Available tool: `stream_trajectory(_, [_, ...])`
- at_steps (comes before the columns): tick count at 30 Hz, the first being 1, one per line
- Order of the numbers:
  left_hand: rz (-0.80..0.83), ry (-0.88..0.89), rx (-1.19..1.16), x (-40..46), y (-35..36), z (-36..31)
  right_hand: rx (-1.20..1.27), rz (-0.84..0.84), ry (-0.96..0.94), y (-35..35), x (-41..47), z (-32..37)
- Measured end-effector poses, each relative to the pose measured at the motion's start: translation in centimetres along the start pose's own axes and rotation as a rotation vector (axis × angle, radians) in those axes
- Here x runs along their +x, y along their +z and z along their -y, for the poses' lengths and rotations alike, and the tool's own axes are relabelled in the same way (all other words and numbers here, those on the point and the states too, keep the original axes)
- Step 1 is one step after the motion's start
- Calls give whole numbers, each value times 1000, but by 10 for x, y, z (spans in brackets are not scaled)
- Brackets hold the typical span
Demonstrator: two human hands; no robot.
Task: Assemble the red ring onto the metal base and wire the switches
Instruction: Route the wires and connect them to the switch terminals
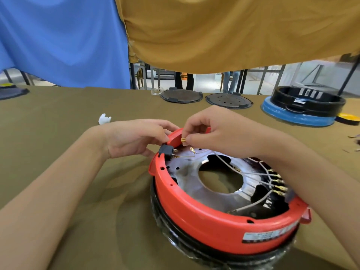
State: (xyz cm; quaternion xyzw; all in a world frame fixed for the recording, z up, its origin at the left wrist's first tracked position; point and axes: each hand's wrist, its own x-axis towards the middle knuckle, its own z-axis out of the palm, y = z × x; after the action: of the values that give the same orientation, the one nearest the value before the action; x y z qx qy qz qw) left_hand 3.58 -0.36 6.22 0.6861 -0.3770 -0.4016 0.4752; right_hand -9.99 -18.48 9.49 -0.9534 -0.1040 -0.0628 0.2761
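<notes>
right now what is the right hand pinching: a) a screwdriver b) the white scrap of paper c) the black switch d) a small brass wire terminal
d: the right hand pinches a small brass terminal between thumb and finger, above the red ring; the black switch sits by the left hand.

Counted on the olive-covered table [58, 152]

One red ring [194, 207] seated on one metal base [187, 178]; one black switch [166, 150] on the ring's far-left wall; two hands, left hand [134, 137] and right hand [218, 129]; one brass terminal [183, 140] pinched. Along the far edge: two dark round discs [181, 96] [228, 101]; one black-and-blue unit [302, 108] at the far right corner; one white scrap [104, 119].
</notes>
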Motion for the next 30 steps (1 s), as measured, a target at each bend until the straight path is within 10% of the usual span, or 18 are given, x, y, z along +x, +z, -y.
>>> stream_trajectory(30, [-145,42,126,-7,8,-8,-141,-85,-75,3,0,-2])
